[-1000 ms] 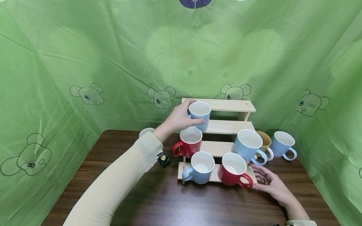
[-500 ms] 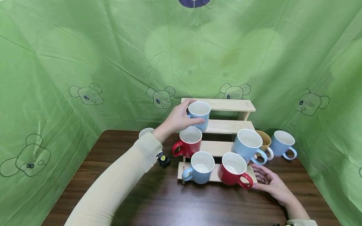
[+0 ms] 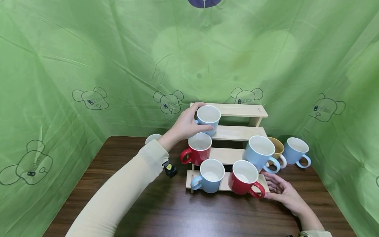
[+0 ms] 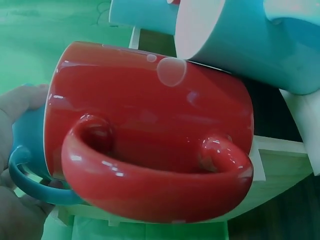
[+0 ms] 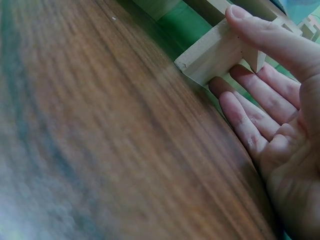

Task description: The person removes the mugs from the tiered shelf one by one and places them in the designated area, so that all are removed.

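Observation:
In the head view my left hand (image 3: 188, 122) grips a light blue mug (image 3: 207, 118) from its left side, thumb across the front. The mug is upright at the left end of the third step of a stepped wooden rack (image 3: 241, 132). Just below it, a red mug (image 3: 197, 148) stands on the second step; its handle fills much of the left wrist view. My right hand (image 3: 285, 195) holds the rack's lower right corner. The right wrist view shows its thumb (image 5: 260, 32) against the wooden end, with the other fingers bent beside it.
The bottom step carries a blue mug (image 3: 211, 176) and a red mug (image 3: 244, 177). Another blue mug (image 3: 258, 154) stands on the second step's right end. A yellow mug (image 3: 276, 148) and a blue mug (image 3: 296, 152) are beyond, right; a partly hidden mug (image 3: 152, 137) is left.
My left hand and the blue mug have shifted very slightly upward in the head view. The right hand and the other mugs stay where they were.

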Demonstrator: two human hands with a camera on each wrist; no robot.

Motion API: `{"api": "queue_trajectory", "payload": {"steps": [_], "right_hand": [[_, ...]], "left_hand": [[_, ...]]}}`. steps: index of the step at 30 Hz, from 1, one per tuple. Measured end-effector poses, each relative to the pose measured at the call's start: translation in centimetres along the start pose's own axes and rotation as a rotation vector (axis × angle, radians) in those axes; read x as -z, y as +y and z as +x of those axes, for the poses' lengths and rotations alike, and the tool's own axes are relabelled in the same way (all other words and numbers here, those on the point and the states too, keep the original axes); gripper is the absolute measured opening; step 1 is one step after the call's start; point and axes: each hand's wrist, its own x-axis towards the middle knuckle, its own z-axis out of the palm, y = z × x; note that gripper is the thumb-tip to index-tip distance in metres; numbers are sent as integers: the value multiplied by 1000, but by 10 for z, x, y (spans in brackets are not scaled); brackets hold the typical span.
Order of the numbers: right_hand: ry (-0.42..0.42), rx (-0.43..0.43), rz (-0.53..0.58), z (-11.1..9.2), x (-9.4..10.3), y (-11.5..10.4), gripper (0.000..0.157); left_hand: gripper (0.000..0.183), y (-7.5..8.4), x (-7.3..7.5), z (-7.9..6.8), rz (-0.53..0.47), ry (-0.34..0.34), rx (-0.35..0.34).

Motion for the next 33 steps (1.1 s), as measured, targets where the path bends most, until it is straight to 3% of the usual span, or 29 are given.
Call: {"api": "queue_trajectory", "payload": {"steps": [11, 23, 33], "right_hand": [[1, -7, -7, 0, -1, -3, 68], [7, -10, -10, 1, -1, -3, 68], [-4, -6, 7, 2, -1, 0, 68]], "left_hand": [[87, 9, 7, -2, -3, 51, -103], [86, 21, 15, -4, -72, 78, -127], [87, 26, 29, -16, -131, 126, -169]]}}
